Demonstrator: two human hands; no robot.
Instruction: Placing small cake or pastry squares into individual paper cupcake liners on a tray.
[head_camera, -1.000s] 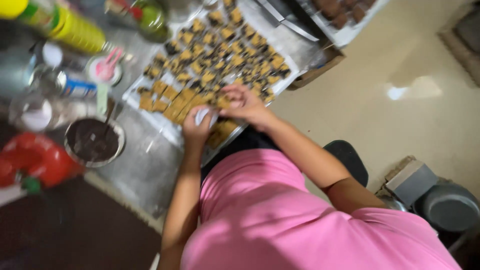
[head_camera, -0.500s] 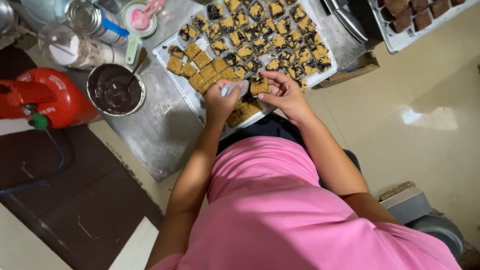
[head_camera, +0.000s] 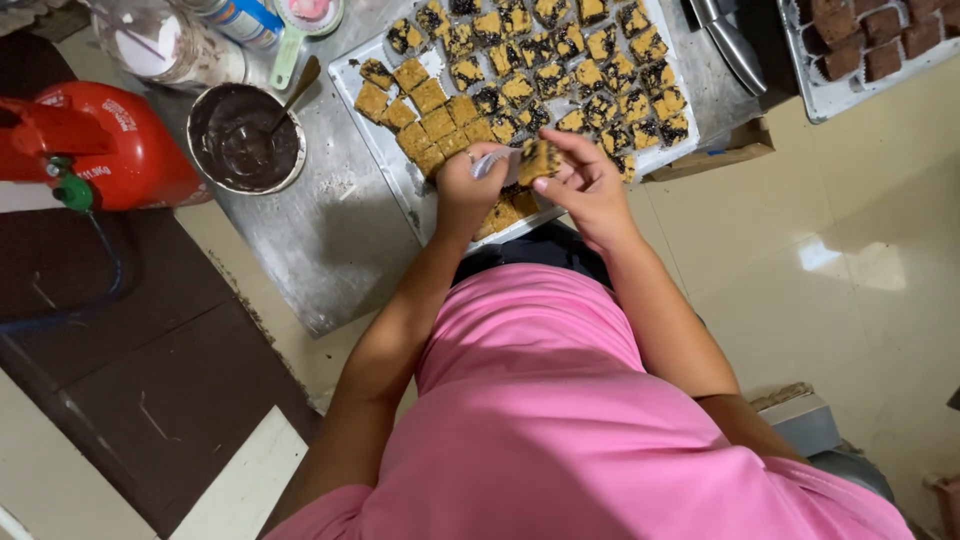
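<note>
1. One golden square piece (head_camera: 540, 160) with dark topping is being held up just above the near edge of the baking tray (head_camera: 385, 150), between the two hands.
2. The right hand (head_camera: 585, 185) is pinching that piece with thumb and fingertips, its fingers curled around it.
3. The left hand (head_camera: 465, 185) is closing around a small pale tool (head_camera: 497, 163) whose tip is touching the piece; I cannot tell exactly what the tool is.
4. The tray is sitting on the steel bench (head_camera: 320, 230), reaching its near edge, and is carrying several dozen squares in rows, too many to count surely; a few plain golden ones are lying at its left end and the dark-topped ones are filling the rest.
5. One metal bowl of dark chocolate (head_camera: 245, 140) is standing just left of the tray with one spoon (head_camera: 292, 92) leaning in it.
6. One red gas cylinder (head_camera: 105, 150) is standing beyond the bench's left edge.
7. One second tray (head_camera: 860, 50) of brown squares is lying at the far right corner, well apart from the hands.
8. The person is wearing a pink shirt (head_camera: 560, 420).
</note>
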